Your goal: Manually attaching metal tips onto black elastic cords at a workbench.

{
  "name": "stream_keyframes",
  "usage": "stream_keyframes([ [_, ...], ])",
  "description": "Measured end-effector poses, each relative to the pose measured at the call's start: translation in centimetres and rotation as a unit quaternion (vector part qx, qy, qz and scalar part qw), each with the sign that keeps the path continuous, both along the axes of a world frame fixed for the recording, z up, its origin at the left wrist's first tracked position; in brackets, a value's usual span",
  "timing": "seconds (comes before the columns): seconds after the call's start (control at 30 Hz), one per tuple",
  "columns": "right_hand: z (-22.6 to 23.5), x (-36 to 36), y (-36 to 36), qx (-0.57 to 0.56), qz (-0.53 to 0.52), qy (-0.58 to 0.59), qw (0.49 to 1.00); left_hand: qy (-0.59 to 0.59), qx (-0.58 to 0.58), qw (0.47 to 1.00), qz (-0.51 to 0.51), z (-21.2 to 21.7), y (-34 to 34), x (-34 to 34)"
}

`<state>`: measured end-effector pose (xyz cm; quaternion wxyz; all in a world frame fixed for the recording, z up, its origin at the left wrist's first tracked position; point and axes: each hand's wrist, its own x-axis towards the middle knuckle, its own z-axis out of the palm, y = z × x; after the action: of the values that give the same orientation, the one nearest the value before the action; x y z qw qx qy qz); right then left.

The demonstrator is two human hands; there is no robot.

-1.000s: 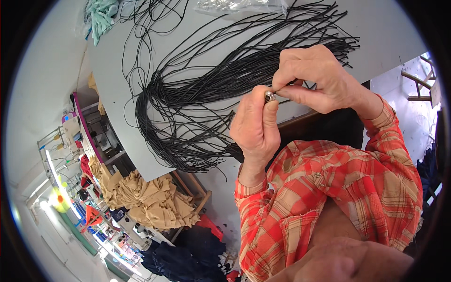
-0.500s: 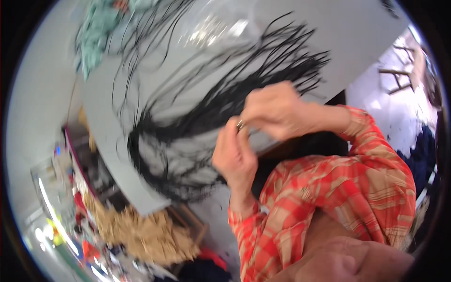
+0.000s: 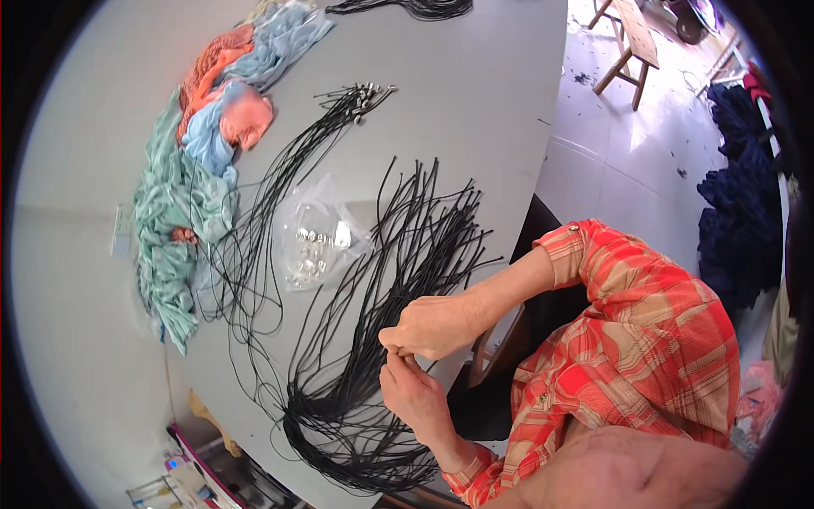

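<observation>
My right hand [image 3: 432, 327] and my left hand [image 3: 415, 399] meet fingertip to fingertip above the near side of the table. Both are closed in a pinch; whatever sits between the fingers is hidden. Right beside and beneath them spreads a large bundle of thin black cords [image 3: 386, 318], its loose ends fanned away and its bent part curving near my left hand. Just beyond the bundle lies a clear plastic bag [image 3: 326, 208] with small silvery metal pieces [image 3: 312, 254] in it. Farther off, a thinner bunch of black cords [image 3: 318, 127] ends in small metal fittings [image 3: 365, 97].
Heaped green cloth [image 3: 182, 208], light blue cloth [image 3: 284, 47] and orange cloth [image 3: 220, 64] line the table's left side. More black cords [image 3: 424, 7] lie at the far edge of the grey table [image 3: 475, 110]. A wooden bench [image 3: 632, 38] and dark blue fabric [image 3: 738, 204] stand off to the right.
The view has swung, bringing the metal-ended cords and coloured cloth into sight. Half a second ago a small shiny piece showed between my fingertips; now it is out of sight, with both hands still pinched together.
</observation>
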<state>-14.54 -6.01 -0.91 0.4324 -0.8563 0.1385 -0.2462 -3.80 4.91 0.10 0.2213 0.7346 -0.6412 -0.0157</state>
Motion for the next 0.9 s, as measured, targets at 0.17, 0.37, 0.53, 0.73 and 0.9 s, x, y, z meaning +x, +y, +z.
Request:
stream_keyframes([
  [0.17, -0.1, 0.1, 0.1, 0.025, -0.023, 0.001, 0.999, -0.011, -0.004, 1.000, -0.026, -0.2, -0.2, 0.3],
  [0.37, 0.9, -0.2, 0.7, -0.116, -0.145, -0.058, 0.981, 0.067, 0.010, 0.997, -0.030, -0.3, -0.3, 0.1],
  [0.53, 2.4, -0.2, -0.2, 0.375, 0.062, -0.254, 0.889, 0.263, -0.063, 0.963, 0.021, -0.3, 0.6, 0.2],
  [0.73, 3.8, -0.4, -0.4, 0.442, 0.047, -0.234, 0.865, 0.392, -0.205, 0.894, 0.065, 0.8, -0.2, -0.6],
  [0.9, 2.8, 0.5, -0.9, 0.443, 0.046, -0.261, 0.857, 0.650, -0.266, 0.709, -0.063, -0.4, -1.0, -0.5],
])
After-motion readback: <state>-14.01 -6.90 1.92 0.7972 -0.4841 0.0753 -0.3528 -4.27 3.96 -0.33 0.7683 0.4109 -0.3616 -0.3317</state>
